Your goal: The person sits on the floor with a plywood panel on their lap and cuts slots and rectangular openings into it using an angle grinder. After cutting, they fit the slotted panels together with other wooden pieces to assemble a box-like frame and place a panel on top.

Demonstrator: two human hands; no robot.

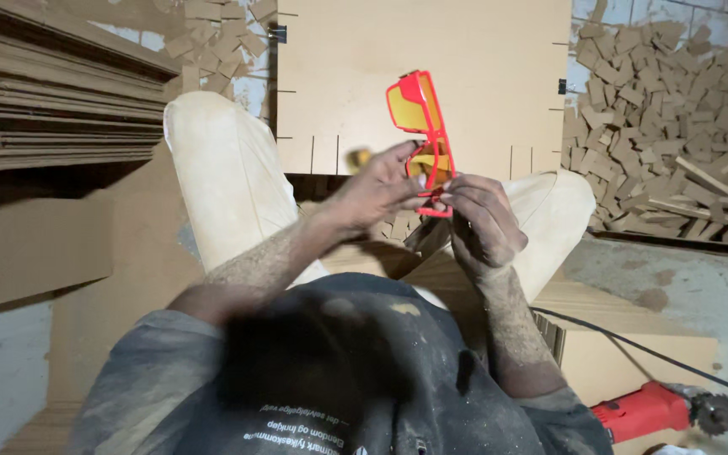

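Here, the glasses are held up between both hands, over the person's lap and in front of a pale board. They are red-framed with yellow-orange lenses, and they stand on end: the long axis runs nearly vertical, leaning a little, with the upper lens toward the board's middle and the lower end down among the fingers. The lens faces turn toward the left of the view.

The left hand comes in from the left, its fingers closed lightly on the frame near its lower half; something small and yellowish shows blurred just behind its knuckles, and I cannot tell what it is. The right hand sits just below and to the right, fingers curled narrow and pinching the bottom end of the frame. Both forearms are dusted with sawdust.

The person's knees, in pale trousers, rise on either side of the hands. Beyond the board, small wood offcuts lie heaped along the white wall, thick at the right and thinner at upper left. Stacked sheets fill the left edge. At the bottom right a red grinder lies on the floor, its disc to the right, a black cable running past it.
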